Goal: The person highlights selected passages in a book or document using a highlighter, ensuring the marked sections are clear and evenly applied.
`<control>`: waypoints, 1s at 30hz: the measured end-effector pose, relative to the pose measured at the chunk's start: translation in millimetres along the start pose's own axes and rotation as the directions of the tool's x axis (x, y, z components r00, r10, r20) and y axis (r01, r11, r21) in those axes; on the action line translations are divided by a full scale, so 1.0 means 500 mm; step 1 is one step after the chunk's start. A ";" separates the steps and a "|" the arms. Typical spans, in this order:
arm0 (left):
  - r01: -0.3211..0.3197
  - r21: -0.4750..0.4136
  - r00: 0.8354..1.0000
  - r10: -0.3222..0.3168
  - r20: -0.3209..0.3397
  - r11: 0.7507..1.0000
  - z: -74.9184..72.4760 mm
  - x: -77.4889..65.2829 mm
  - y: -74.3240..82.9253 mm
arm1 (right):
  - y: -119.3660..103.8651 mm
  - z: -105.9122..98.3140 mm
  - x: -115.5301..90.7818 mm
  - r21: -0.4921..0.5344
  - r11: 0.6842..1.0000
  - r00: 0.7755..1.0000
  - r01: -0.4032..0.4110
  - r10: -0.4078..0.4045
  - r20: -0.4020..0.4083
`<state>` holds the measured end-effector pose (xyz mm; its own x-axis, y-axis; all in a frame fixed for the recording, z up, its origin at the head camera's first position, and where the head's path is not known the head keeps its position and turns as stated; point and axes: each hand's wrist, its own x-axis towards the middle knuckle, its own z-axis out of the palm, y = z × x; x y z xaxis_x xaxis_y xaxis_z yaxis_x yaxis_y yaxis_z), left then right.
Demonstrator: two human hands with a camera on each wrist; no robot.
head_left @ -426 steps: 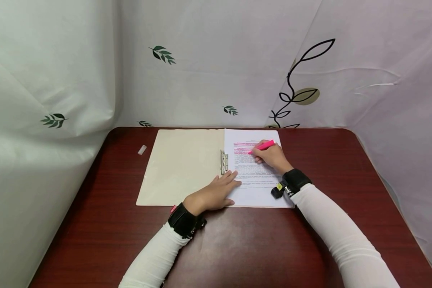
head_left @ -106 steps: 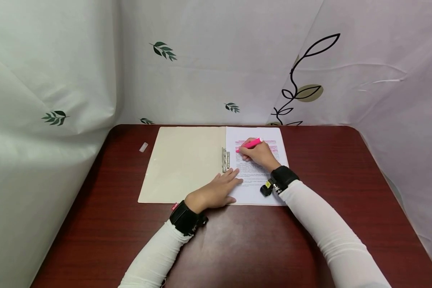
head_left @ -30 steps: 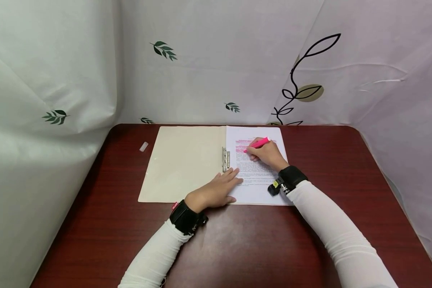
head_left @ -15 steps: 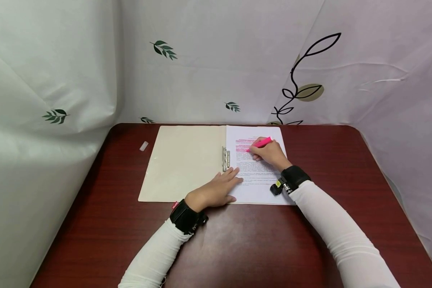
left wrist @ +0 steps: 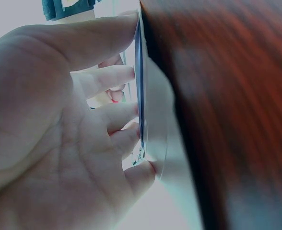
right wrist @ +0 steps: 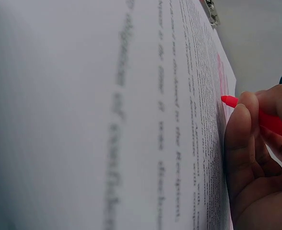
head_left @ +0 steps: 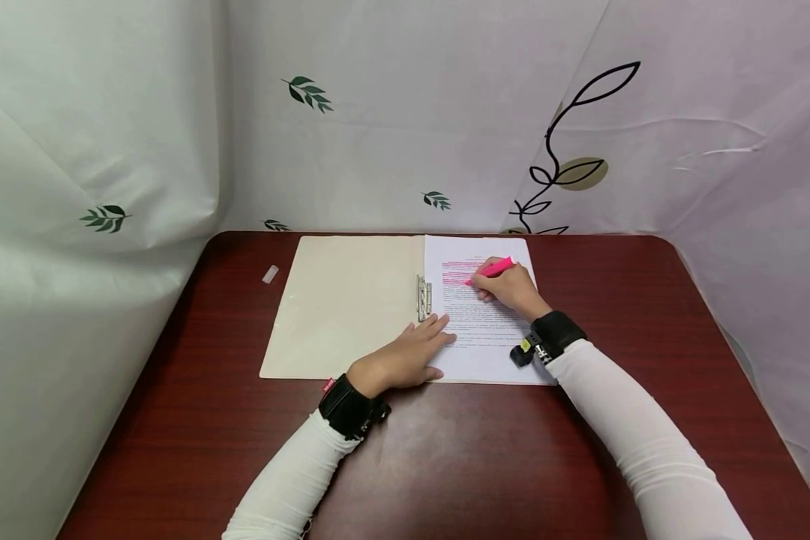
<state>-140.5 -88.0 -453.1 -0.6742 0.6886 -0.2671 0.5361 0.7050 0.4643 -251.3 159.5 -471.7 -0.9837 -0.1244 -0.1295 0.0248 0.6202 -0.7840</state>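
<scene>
My right hand (head_left: 511, 289) pinches a pink highlighter (head_left: 496, 268), its tip at the printed lines in the upper half of a white sheet (head_left: 486, 360). Pink strokes cover several lines near the top of that page. In the right wrist view the highlighter's tip (right wrist: 228, 100) meets the paper close to the pink-marked lines. My left hand (head_left: 401, 361) rests with fingers spread over the sheet's lower left edge and the open cream folder (head_left: 344, 307). The left wrist view shows the left palm (left wrist: 59, 139) and fingertips down on the paper.
A metal binder clip mechanism (head_left: 423, 298) sits along the folder's fold. To the left of the folder, a small whitish block (head_left: 270, 274) lies on the dark red-brown table (head_left: 486, 465). A pale curtain with leaf prints (head_left: 378, 120) hangs behind the table's far edge.
Over the last second my right hand slides the highlighter slightly rightward along a line. Since the oldest frames, the pink marking extends lower down the page. My left hand keeps its place.
</scene>
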 end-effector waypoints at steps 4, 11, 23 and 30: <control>0.009 0.005 1.000 -0.009 0.007 1.000 0.001 0.001 0.000 | 0.004 -0.004 -0.001 0.013 1.000 1.000 0.004 -0.004 0.000; 0.014 0.012 1.000 -0.014 0.012 1.000 0.001 0.001 -0.001 | 0.008 -0.009 -0.002 0.032 0.999 1.000 0.003 -0.004 0.007; -0.001 0.008 1.000 0.001 -0.002 1.000 0.003 0.001 0.001 | 0.017 -0.021 -0.008 0.029 0.999 1.000 -0.018 0.018 0.008; -0.011 0.000 1.000 0.011 -0.012 1.000 0.001 -0.002 0.001 | 0.018 -0.025 -0.010 0.023 1.000 1.000 -0.019 0.019 0.011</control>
<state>-139.5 -88.3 -452.9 -0.6746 0.6940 -0.2516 0.5435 0.6976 0.4668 -248.5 175.4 -470.5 -0.9810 -0.1214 -0.1510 0.0477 0.6043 -0.7953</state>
